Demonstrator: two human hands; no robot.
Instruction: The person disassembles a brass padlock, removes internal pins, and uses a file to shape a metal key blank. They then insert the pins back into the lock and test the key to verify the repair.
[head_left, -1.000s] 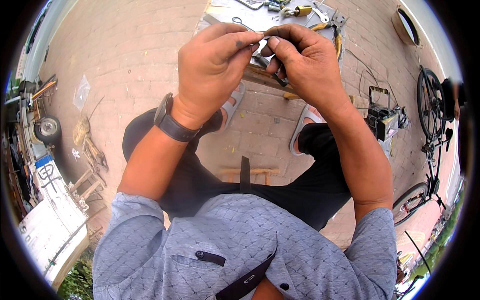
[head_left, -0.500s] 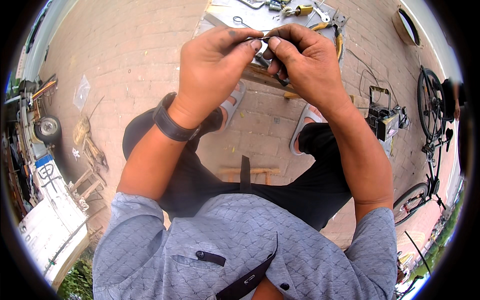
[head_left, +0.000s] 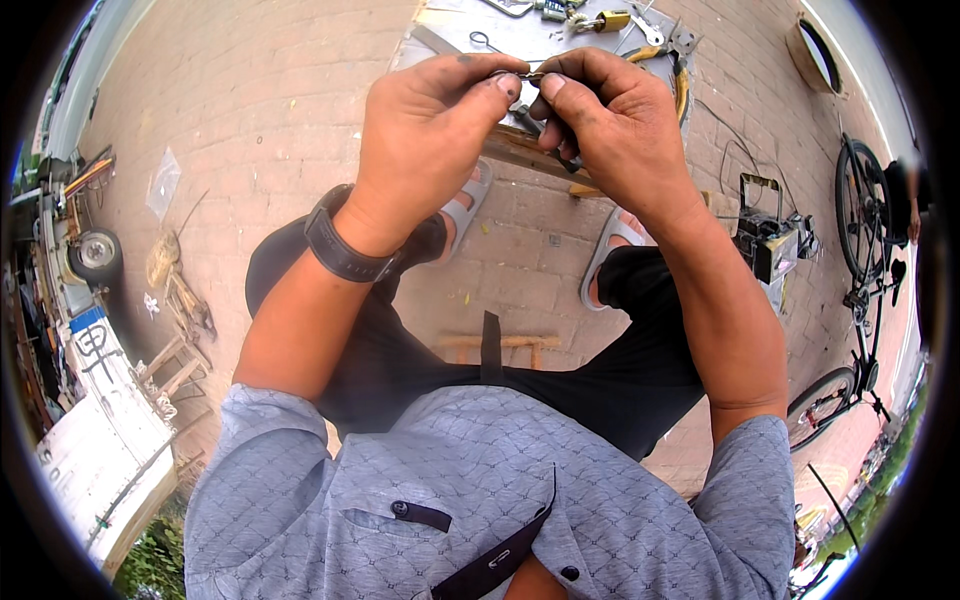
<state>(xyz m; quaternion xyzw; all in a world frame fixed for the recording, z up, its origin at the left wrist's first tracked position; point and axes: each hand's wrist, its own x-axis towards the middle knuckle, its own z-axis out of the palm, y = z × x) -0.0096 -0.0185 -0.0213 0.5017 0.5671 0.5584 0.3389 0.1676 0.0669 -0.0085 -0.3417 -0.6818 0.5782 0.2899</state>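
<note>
My left hand (head_left: 430,130) and my right hand (head_left: 622,125) meet over the near edge of a small workbench (head_left: 440,18). Each pinches one end of a thin, dark, wire-like metal piece (head_left: 531,75), closed between thumb and forefinger; most of it is hidden by the fingertips. A dark, rod-like thing (head_left: 568,160) shows under the curled lower fingers of my right hand, and I cannot tell whether they grip it. Just beyond the hands lie a ring-ended metal rod (head_left: 480,39), a brass padlock (head_left: 607,21) and pliers with yellow handles (head_left: 681,48).
To the right on the brick paving stand a dark metal machine (head_left: 772,250), a round tub (head_left: 815,55) and a bicycle (head_left: 862,215). On the left are a wooden chair frame (head_left: 178,370), a white board (head_left: 110,440) and a cart wheel (head_left: 95,255). A plastic bag (head_left: 163,185) lies nearby.
Both hands have shifted very slightly, and a little more of the thin metal piece shows between the fingertips. Both pinches stay closed.
</note>
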